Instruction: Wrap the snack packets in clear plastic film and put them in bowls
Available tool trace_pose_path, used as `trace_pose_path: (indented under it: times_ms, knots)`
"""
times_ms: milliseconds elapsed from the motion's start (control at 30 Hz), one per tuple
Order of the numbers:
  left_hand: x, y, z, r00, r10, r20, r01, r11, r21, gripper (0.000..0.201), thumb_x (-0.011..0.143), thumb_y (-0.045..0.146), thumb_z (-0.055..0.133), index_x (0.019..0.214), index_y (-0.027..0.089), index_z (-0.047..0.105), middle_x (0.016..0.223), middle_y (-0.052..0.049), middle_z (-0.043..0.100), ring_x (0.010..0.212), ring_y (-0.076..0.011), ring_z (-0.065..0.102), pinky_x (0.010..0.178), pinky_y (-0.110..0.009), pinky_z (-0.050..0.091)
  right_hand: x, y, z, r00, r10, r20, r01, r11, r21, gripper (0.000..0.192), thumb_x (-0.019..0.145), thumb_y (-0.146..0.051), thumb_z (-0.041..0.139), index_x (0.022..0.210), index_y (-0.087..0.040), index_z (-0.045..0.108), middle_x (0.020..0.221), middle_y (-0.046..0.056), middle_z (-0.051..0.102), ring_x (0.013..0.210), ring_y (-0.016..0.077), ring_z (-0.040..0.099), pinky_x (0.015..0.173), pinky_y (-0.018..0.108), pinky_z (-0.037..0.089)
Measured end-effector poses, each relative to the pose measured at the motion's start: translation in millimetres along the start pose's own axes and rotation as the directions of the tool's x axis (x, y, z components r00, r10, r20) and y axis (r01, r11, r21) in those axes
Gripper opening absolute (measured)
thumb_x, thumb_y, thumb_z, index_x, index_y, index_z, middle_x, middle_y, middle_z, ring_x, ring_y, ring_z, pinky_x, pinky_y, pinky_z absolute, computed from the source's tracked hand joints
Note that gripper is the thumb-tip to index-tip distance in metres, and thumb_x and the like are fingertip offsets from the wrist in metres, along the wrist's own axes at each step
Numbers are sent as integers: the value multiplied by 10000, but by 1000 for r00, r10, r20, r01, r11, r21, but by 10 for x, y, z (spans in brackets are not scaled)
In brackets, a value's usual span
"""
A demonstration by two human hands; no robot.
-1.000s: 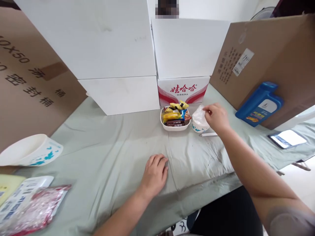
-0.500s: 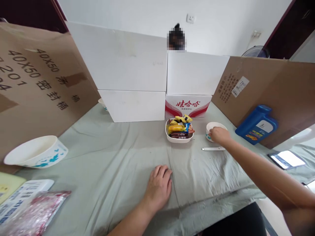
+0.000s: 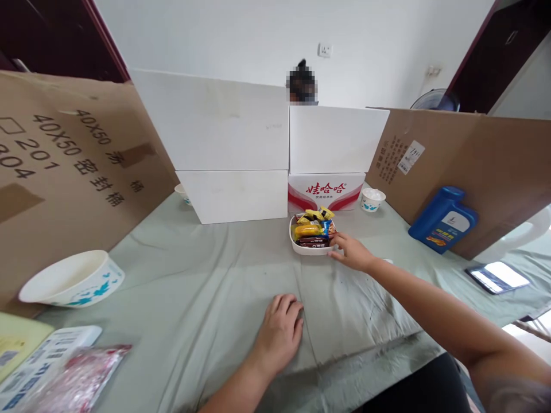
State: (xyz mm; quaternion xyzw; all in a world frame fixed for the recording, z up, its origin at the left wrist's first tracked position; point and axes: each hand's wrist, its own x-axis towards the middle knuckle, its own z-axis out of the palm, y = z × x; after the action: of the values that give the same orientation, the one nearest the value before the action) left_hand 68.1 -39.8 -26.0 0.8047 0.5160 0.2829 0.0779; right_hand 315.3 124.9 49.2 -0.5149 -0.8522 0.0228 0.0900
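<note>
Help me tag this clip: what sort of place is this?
Probably a makeshift indoor workstation in a plain room: a cloth-covered table walled in by cardboard cartons and white boxes, with a wall socket behind. The right hand touches a snack tray.

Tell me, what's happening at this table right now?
A person sits at a table covered with a pale green cloth. Their right hand reaches out and touches the near right corner of a white tray filled with wrapped snacks. Their left hand lies flat on the cloth, holding nothing. A small white cup stands farther back by the printed box, and a blue bottle leans against cardboard on the right.
</note>
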Motion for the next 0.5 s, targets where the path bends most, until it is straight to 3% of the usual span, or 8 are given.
trace_pose_path:
  times_ms: [133, 267, 400, 500]
  knots:
    - [15, 28, -34, 1000, -8, 21, 8, 1000, 3, 244, 838, 111, 552, 1062, 180, 620, 1120, -87, 596, 1064, -255, 521, 924, -459, 497, -6, -73, 60, 1000, -13, 15, 13, 1000, -21, 215, 935, -285, 530, 1083, -164, 629, 1256, 135, 606, 1086, 222, 608, 912, 334, 472]
    - [6, 62, -34, 1000, -17, 23, 17, 1000, -13, 228, 823, 136, 595, 1041, 191, 626, 1113, -75, 596, 1058, -240, 510, 936, -426, 488, -78, 200, -2, 1000, 3, 25, -1, 998, -65, 236, 934, -232, 468, 1063, -141, 643, 1320, 215, 571, 1079, 309, 624, 870, 421, 487]
    - [18, 80, 2, 998, -45, 53, 43, 998, 45, 210, 846, 229, 609, 1052, 188, 622, 1114, -80, 590, 1073, -259, 495, 925, -425, 472, -238, 1026, 55, 991, 131, -23, -133, 978, -163, 255, 932, -332, 484, 1036, -233, 694, 1317, 215, 584, 1034, 285, 644, 810, 377, 481]
    - [30, 86, 16, 994, -52, 92, 42, 994, 104, 217, 876, 282, 571, 1064, 183, 612, 1129, -88, 582, 1078, -264, 485, 901, -414, 460, -243, 1823, 175, 944, 298, -143, -315, 941, -120, 233, 849, -402, 615, 756, -209, 708, 1004, 236, 698, 735, 277, 667, 641, 409, 453]
